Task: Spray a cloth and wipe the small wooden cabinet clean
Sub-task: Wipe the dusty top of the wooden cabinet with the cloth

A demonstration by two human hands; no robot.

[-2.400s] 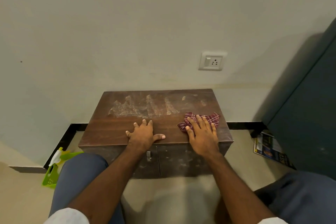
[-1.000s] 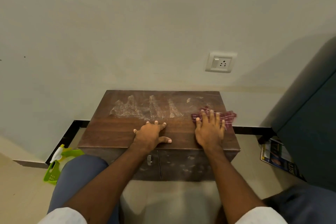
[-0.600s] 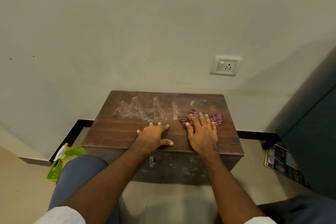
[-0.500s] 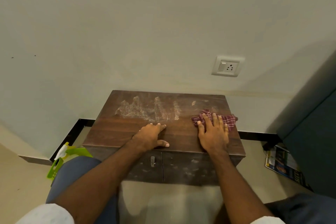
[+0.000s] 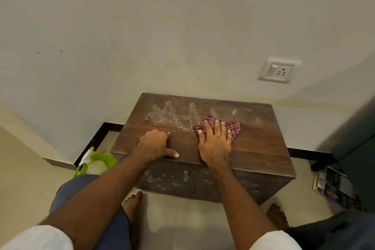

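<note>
- Half a second before, our right hand point(image 5: 214, 144) and the cloth point(image 5: 220, 126) sat nearer the right end of the cabinet point(image 5: 253, 144); they had since swept left, so the cloth now lay just right of the pale dust patch point(image 5: 170, 116) on the back half of the top.
- We judged this another stroke of a back-and-forth wipe working leftward into the dust. The front strip of the top looked dark and clean, and the streaked patch behind our left hand point(image 5: 155, 144) remained, so the top was roughly half done.
- The cabinet front point(image 5: 168, 180) showed pale smears around the small handle point(image 5: 185, 175) and had not been wiped.
- Our right hand lay flat, fingers spread wide, palm pressing the bunched red-checked cloth onto the wood; the cloth stuck out beyond the fingertips and to the right. The forearm ran straight in from lower right.
- Our left hand held nothing: it rested knuckles-up near the front edge, fingers curled lightly, thumb out along the edge, bracing us.
- The spray bottle point(image 5: 86, 156) stood in a green caddy point(image 5: 105, 159) on the floor to the cabinet's left, well apart from both hands.
- The next strokes probably called for reaching further back and left.
</note>
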